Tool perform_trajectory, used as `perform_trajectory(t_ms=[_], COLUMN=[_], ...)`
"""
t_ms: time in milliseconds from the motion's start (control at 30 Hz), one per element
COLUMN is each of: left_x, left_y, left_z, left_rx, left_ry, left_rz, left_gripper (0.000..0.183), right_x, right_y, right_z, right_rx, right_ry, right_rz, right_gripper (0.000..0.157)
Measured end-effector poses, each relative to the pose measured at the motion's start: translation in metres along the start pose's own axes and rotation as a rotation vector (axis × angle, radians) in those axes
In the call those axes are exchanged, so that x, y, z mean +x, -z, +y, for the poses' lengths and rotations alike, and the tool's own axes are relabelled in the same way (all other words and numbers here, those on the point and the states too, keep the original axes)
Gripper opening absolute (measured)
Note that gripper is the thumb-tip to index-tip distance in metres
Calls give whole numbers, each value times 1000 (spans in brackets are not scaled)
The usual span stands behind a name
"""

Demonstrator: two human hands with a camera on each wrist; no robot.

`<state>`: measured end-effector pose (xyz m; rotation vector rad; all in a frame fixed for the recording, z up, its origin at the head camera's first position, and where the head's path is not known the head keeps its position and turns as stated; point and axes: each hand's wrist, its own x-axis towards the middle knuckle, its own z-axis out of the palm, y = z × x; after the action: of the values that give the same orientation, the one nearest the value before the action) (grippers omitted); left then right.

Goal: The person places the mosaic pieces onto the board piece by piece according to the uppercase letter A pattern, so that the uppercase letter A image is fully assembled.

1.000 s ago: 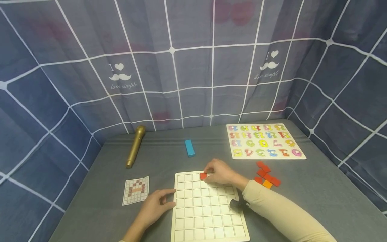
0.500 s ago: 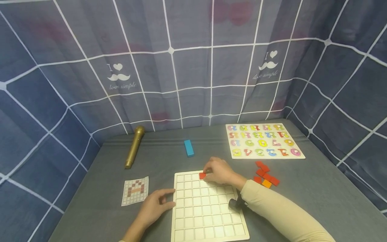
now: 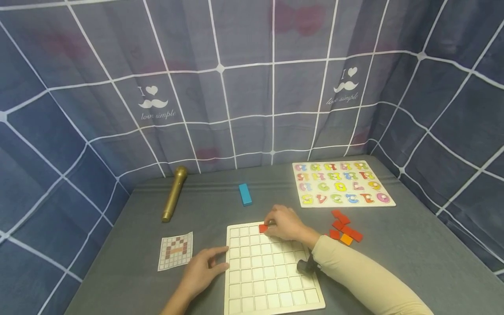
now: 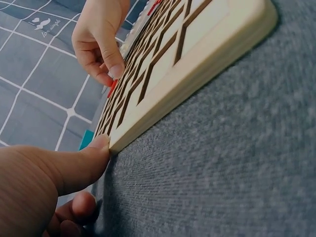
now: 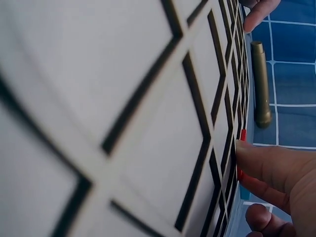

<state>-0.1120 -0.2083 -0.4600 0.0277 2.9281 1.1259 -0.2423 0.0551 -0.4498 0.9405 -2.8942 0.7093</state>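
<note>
A cream grid board [image 3: 271, 275] lies on the grey cloth. My right hand [image 3: 286, 223] is over its far edge, thumb and forefinger pinched together at the grid. In the right wrist view, a sliver of red tile [image 5: 240, 174] shows between them, mostly hidden. Another red tile [image 3: 263, 228] lies in the board's far row, just left of the fingertips. My left hand [image 3: 201, 269] rests beside the board, its extended thumb [image 4: 96, 148] and forefinger touching the left edge. In the left wrist view, a bit of red shows under the right fingertips.
Left of the board lies a printed pattern card [image 3: 176, 251]. Behind it are a gold microphone [image 3: 174, 194] and a blue block [image 3: 245, 194]. A number puzzle board [image 3: 342, 183] is at back right, with several red tiles [image 3: 340, 217] and an orange tile [image 3: 346, 239] nearer.
The head view has shifted slightly. Both hands keep their places at the board, with the right fingers still at the far row.
</note>
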Motion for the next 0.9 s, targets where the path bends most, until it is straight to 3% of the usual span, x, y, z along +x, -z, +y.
perform_trajectory(t_ms=[333,600,767,900], left_x=[3,2,2,0], left_y=[-7,-9,-6,-2], left_z=[3,3,5,6], left_rx=[104,148,146,162], left_ry=[-4,-22,-16,0], left_rz=[31,29,-6,-6], left_gripper=[42,41,55,65], right_x=[4,1,-12,-35], right_y=[2,1,25,56], right_z=[3,5,22,57], right_rx=[-44,0,30,-33], right_ry=[11,0,-46,-196], right_rz=[17,9,65,135], right_gripper=[19,23,33,36])
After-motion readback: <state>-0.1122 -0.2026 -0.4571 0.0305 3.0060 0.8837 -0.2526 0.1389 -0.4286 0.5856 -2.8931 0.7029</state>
